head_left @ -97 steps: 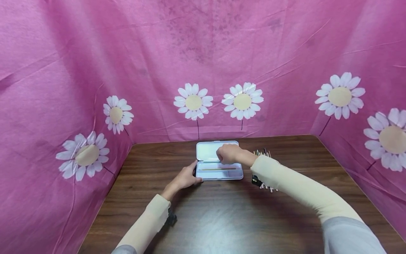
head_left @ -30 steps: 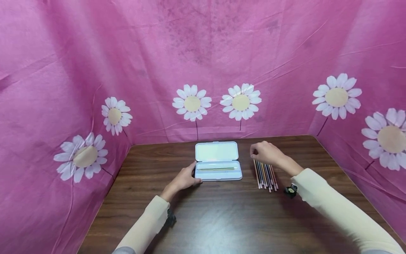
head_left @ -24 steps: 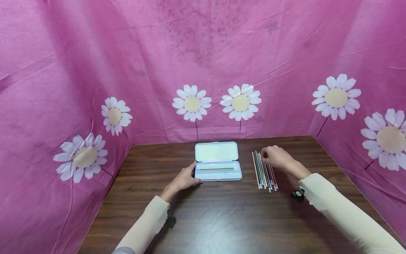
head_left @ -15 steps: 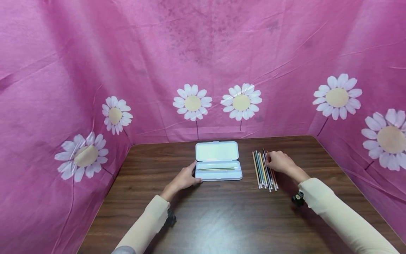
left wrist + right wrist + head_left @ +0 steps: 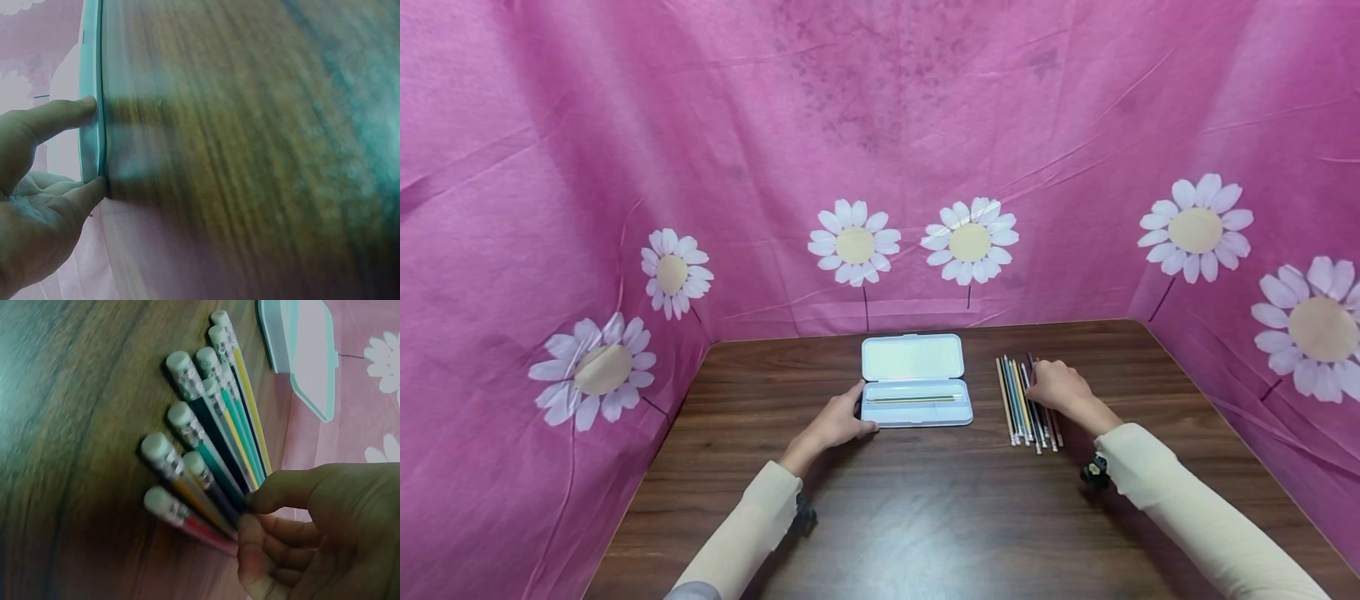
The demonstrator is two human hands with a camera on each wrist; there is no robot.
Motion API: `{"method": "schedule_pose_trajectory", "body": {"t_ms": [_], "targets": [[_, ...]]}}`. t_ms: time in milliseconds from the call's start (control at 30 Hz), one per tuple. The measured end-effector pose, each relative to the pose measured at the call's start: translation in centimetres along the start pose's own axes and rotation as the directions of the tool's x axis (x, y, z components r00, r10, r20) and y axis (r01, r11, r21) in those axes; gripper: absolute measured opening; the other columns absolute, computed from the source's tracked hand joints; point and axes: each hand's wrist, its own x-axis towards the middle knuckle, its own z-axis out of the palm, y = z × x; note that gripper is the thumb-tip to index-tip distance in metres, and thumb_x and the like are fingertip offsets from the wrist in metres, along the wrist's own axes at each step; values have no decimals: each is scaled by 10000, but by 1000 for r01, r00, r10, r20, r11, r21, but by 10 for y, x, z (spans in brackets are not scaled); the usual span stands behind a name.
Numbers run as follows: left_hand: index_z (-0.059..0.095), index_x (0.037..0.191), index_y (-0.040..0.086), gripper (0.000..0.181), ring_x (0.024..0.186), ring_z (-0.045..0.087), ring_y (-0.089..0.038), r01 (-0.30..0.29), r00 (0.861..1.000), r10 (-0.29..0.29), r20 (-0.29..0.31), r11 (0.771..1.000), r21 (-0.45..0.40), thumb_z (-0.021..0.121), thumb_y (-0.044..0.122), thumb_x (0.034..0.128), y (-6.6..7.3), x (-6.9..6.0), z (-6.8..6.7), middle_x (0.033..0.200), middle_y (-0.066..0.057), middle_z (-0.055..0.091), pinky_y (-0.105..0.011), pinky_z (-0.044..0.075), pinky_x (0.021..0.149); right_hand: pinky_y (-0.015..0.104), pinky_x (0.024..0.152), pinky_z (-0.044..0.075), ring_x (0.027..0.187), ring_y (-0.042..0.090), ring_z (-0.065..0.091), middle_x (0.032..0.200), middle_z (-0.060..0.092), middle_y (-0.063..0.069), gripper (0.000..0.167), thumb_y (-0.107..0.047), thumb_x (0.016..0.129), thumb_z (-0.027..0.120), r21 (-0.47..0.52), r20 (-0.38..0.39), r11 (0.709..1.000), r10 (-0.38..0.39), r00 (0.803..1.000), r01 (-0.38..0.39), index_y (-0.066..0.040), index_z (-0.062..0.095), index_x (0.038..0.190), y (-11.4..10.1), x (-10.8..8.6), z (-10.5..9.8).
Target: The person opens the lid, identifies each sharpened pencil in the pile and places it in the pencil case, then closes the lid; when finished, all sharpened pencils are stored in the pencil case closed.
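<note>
A pale pencil case (image 5: 917,420) lies with its lid raised, and yellow-green pencil (image 5: 913,399) rests lengthwise inside. My left hand (image 5: 835,423) grips its left end; in the left wrist view the hand (image 5: 40,212) has its thumb and a finger on the case edge (image 5: 91,144). Right of the case, several pencils (image 5: 1017,408) lie side by side, eraser ends nearest me. My right hand (image 5: 1063,390) is over their right side. In the right wrist view its thumb and forefinger (image 5: 331,519) pinch a dark pencil (image 5: 215,490) within the bunch; the exact contact is partly hidden.
The brown wooden table (image 5: 910,517) extends in front of the case and pencils. A pink cloth (image 5: 910,150) with white flowers rises behind the table and along both sides.
My right hand came from above the case to the pencils, moved rightward across them and pinches one. The rightmost pencils shifted slightly right. My left hand stays on the case.
</note>
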Motion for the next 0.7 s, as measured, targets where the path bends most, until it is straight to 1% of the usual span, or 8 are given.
{"method": "schedule_pose_trajectory", "body": {"t_ms": [133,167,200,300,367,400,533,700], "targets": [[277,1648,-71,971,1360,615,-356,-3,1000,3,-1,1000,-1,852,158,900,0,-1,0,1589,-320,482,-479,525,1130,477,533,460,634,302,526,648,501,57,313,-233,790,740,-18,33,999,40,999,-40,-173,477,631,5,6,4],[277,1648,-72,973,1359,615,-353,-4,1000,4,-2,1000,0,853,158,898,0,-1,0,1587,-320,484,-479,523,1132,481,538,465,640,308,522,658,506,61,312,-243,790,741,-25,27,999,45,999,-45,-180,476,638,11,9,10],[277,1647,-73,975,1358,615,-349,-4,1000,4,-2,1000,1,854,160,896,0,-1,0,1586,-319,486,-480,520,1136,478,539,473,642,312,537,664,523,77,323,-253,802,753,-16,48,998,58,997,-57,-163,489,639,7,7,6],[275,1650,-69,977,1362,608,-340,2,1000,-2,-1,1000,3,853,168,899,1,-1,0,1590,-312,486,-482,513,1143,450,535,474,627,309,552,665,545,79,313,-250,822,740,4,70,998,63,996,-63,-159,502,642,3,3,4],[272,1654,-62,972,1367,604,-340,10,1000,-10,4,1000,-1,848,170,906,1,-1,0,1597,-306,480,-487,513,1142,416,527,457,601,285,543,642,521,58,323,-237,837,725,14,78,998,62,995,-63,-158,489,631,-3,-1,1],[271,1655,-59,968,1370,601,-341,13,1000,-13,5,1000,-3,845,171,910,1,-1,-1,1600,-304,478,-491,514,1142,398,525,452,590,272,547,633,522,55,332,-227,846,720,22,93,997,67,993,-69,-147,487,623,-11,-6,-6],[272,1655,-59,959,1377,600,-355,15,1000,-15,9,1000,0,839,176,917,0,-1,-1,1610,-305,464,-496,519,1136,355,524,442,573,236,558,632,539,49,331,-200,863,696,12,101,997,80,992,-81,-142,476,623,-24,-15,-14],[278,1653,-59,956,1383,598,-368,14,1000,-14,10,1000,6,839,183,918,0,-1,-1,1618,-311,449,-491,514,1144,363,529,459,592,249,590,669,591,85,309,-221,870,696,1,99,995,102,990,-103,-131,497,652,-30,-19,-16]]}}
